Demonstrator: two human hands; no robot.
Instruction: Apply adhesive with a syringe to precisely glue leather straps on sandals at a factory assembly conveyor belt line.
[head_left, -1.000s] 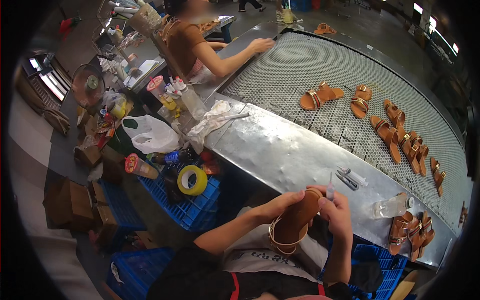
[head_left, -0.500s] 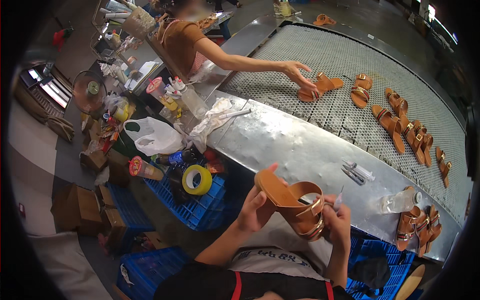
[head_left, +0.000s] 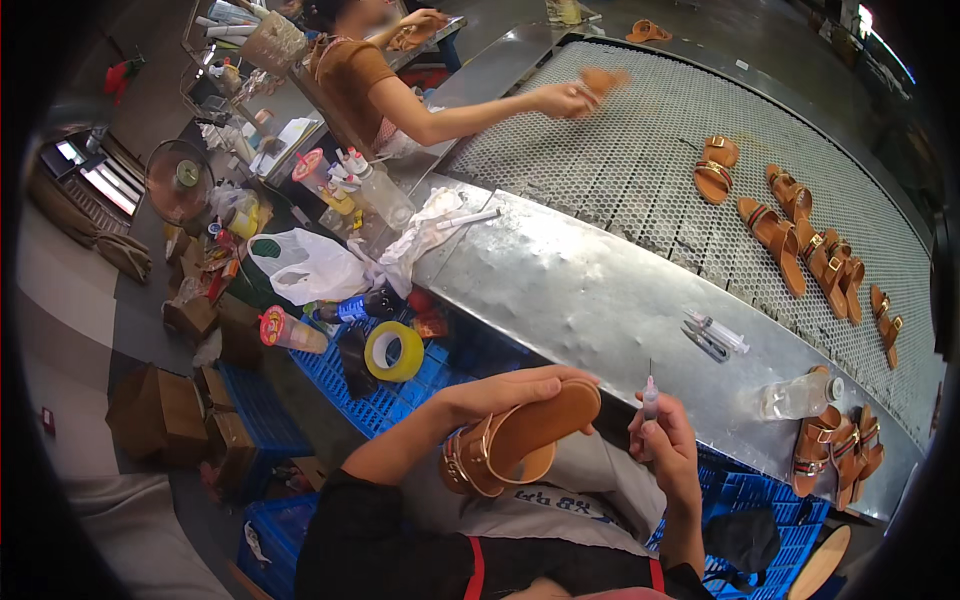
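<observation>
My left hand (head_left: pixel 505 393) grips a tan leather sandal (head_left: pixel 545 425) over my lap, its fingers along the sole's edge. The sandal is tilted, one sole end toward the upper right and its buckled straps at the lower left. To the right, apart from the sandal, my right hand (head_left: pixel 668 440) is closed round a small syringe (head_left: pixel 650 398) whose thin needle points up. On the metal ledge beyond lie another syringe (head_left: pixel 722 332) and dark-tipped tweezers (head_left: pixel 705 342).
Several sandals (head_left: pixel 775 240) ride on the mesh conveyor (head_left: pixel 640 170); more lie beside a clear bottle (head_left: pixel 795 397) at the right. A co-worker's hand (head_left: pixel 565 100) holds a blurred sandal. Yellow tape (head_left: pixel 394 352) sits on a blue crate (head_left: pixel 330 385) at my left.
The sandal has swung left and been turned around, away from my right hand. My right hand now holds the syringe upright. The co-worker has lifted a sandal off the conveyor.
</observation>
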